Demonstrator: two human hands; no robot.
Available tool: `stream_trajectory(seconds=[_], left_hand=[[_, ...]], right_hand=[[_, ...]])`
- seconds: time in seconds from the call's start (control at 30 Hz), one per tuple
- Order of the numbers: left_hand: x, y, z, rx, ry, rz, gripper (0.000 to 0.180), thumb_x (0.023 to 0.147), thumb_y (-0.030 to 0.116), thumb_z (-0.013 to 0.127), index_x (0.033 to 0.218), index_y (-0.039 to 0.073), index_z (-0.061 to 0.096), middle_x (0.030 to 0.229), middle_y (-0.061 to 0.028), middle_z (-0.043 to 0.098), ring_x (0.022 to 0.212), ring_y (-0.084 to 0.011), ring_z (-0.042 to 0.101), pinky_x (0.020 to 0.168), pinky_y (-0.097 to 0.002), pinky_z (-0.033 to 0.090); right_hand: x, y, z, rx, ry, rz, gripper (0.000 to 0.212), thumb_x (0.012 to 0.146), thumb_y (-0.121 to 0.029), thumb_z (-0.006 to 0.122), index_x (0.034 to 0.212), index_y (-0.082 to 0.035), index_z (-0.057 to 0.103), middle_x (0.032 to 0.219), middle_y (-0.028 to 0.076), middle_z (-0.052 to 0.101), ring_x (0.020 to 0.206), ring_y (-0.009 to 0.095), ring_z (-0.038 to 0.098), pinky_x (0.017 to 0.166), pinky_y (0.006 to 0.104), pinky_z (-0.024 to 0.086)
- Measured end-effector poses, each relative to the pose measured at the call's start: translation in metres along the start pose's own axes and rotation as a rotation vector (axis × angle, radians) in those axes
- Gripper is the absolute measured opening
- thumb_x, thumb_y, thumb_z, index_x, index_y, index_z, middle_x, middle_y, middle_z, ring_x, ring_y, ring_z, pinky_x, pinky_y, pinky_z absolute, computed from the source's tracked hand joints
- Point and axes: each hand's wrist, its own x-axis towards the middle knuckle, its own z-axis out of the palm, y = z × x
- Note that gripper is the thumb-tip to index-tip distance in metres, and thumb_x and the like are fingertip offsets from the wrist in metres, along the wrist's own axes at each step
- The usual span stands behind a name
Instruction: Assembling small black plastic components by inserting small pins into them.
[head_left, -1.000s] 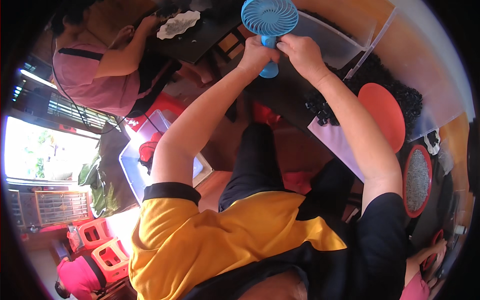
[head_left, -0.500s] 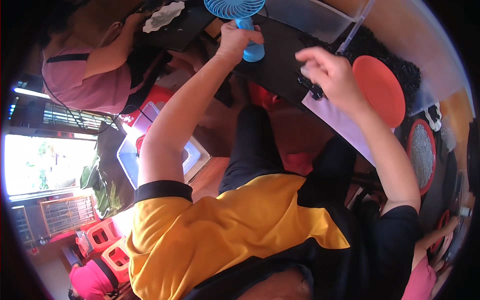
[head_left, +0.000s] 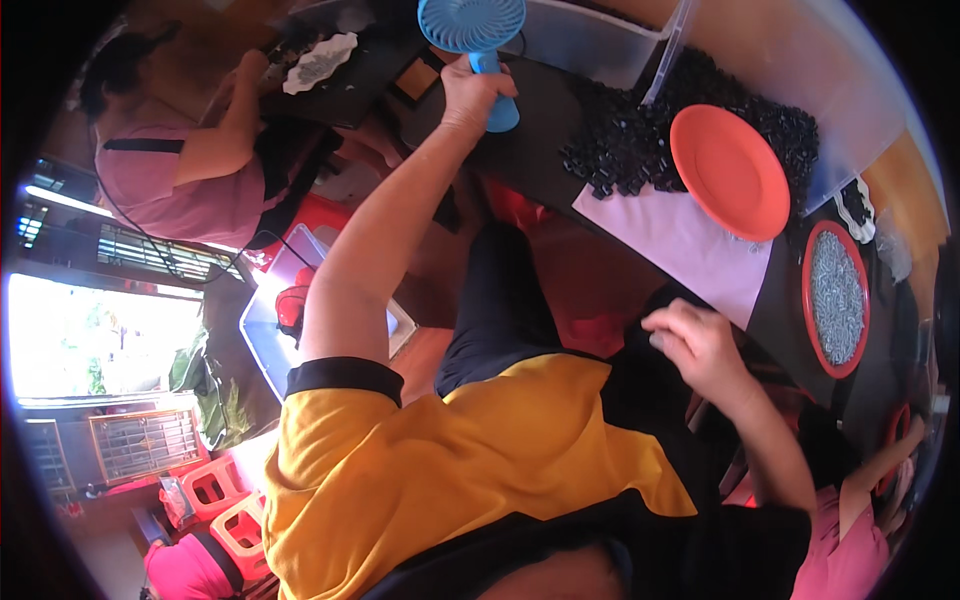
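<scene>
Handheld fan (head_left: 472,28), blue, one: upper middle of view, over the dark surface (head_left: 545,110); whether its base touches there cannot be told. Left grip (head_left: 474,95): closed around the fan's handle, round head beyond the fingers, foot showing below and to the right. Right grip (head_left: 702,345): formerly on the fan with the left, then above the work area, now drawn back over the dark trousers (head_left: 510,300), well apart from the fan; fingers part bent, contents undeterminable. Black small parts (head_left: 620,150), heaped, more fully exposed than before. Red plate (head_left: 730,172), tilted against the heap. Lavender sheet (head_left: 660,230), now uncovered. Red tray (head_left: 807,300), oval, holding grey pieces (head_left: 836,295).
</scene>
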Motion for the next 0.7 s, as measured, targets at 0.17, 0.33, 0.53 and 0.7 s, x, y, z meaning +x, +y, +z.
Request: stream_trajectory(seconds=[0.17,0.33,0.53,0.7], left_hand=[[0.012,-0.015,-0.003,-0.003,-0.036,0.024,0.023,0.054,-0.007,0.073,0.075,0.003,0.067,0.075,-0.0027,0.067,0.068,-0.0150,0.062,0.064,-0.0324,0.052],[0.015,-0.005,-0.024,0.043,-0.063,0.037,0.029,0.063,-0.008,0.070,0.090,0.001,0.066,0.080,-0.0070,0.068,0.070,-0.0181,0.065,0.068,-0.0332,0.055],[0.001,0.003,-0.034,0.314,-0.090,0.078,0.063,0.065,0.002,0.080,0.124,-0.003,0.057,0.105,-0.0076,0.065,0.095,-0.0197,0.063,0.086,-0.0333,0.051],[-0.119,0.046,-0.052,0.527,0.111,0.357,0.034,0.077,0.002,0.073,0.110,0.007,0.065,0.102,-0.0038,0.066,0.087,-0.0148,0.064,0.077,-0.0302,0.052]], right_hand=[[-0.038,0.007,0.005,0.032,0.026,0.165,0.014,0.083,-0.001,0.068,0.096,-0.004,0.067,0.086,0.012,0.066,0.076,0.030,0.068,0.067,0.0359,0.052],[-0.054,0.026,0.018,0.040,0.074,0.252,0.015,0.083,-0.008,0.069,0.098,-0.006,0.068,0.094,0.013,0.069,0.083,0.032,0.069,0.072,0.0378,0.054],[-0.076,0.035,0.025,-0.080,-0.046,0.294,0.019,0.083,-0.010,0.070,0.102,-0.006,0.068,0.098,0.011,0.069,0.085,0.029,0.069,0.075,0.0371,0.054],[-0.101,0.043,0.030,-0.099,-0.071,0.431,0.020,0.082,-0.009,0.070,0.101,-0.006,0.067,0.097,0.012,0.069,0.086,0.030,0.069,0.075,0.0379,0.053]])
